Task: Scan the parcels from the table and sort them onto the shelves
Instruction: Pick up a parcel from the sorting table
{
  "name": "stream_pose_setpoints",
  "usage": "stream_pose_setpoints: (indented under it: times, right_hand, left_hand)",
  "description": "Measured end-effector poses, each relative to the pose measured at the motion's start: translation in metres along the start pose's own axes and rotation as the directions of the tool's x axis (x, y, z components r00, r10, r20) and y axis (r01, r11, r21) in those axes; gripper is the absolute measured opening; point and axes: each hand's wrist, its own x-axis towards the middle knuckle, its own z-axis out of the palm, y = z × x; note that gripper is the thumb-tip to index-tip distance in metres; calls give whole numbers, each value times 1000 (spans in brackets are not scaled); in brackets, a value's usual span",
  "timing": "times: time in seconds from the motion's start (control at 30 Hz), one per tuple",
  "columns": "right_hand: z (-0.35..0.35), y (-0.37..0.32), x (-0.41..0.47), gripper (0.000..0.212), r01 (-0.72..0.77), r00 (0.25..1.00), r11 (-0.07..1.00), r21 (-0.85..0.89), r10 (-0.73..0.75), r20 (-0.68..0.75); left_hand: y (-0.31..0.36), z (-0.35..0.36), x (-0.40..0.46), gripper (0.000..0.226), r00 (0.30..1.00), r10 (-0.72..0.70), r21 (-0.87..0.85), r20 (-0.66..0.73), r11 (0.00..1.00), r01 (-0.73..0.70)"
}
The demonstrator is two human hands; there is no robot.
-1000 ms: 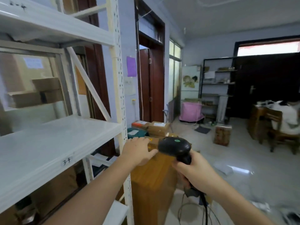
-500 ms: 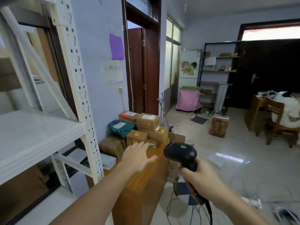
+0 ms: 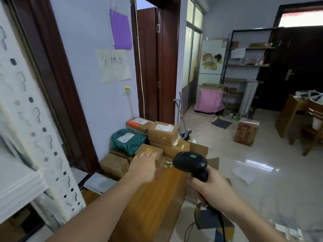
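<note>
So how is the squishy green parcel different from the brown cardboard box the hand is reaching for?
The green plastic parcel bag looks soft and crumpled, while the small brown cardboard box has flat sides and sharp corners. The bag carries a white paper label; the box shows a yellow sticker on top. The left hand reaches over the box, and nothing touches the bag. Both sit in the same pile of parcels by the wall.

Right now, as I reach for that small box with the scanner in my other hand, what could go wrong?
The small box sits among stacked parcels; pulling it with the left hand might shift the ones leaning on it. The right hand grips the scanner, whose cable hangs toward loose cables on the floor and could snag.
</note>
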Motion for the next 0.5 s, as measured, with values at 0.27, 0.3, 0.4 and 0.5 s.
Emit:
stream_pose_setpoints:
  times: [0.27, 0.3, 0.4, 0.5]
  right_hand:
    - [17, 2, 126, 15, 20, 988, 1000, -23, -16, 152]
    - [19, 2, 143, 15, 24, 984, 999, -20, -20, 179]
    - [28, 5, 195, 11, 66, 966, 995, -78, -44, 255]
    - [39, 9, 245, 8, 101, 942, 988, -121, -56, 330]
  left_hand:
    - [-60, 31, 80, 84, 994, -105, -45, 41, 993, 107]
    - [-67, 35, 88, 86, 990, -137, -52, 43, 989, 139]
    - [-92, 51, 113, 90, 966, -255, -82, 41, 963, 258]
    - [-115, 63, 131, 85, 924, -378, -99, 51, 919, 381]
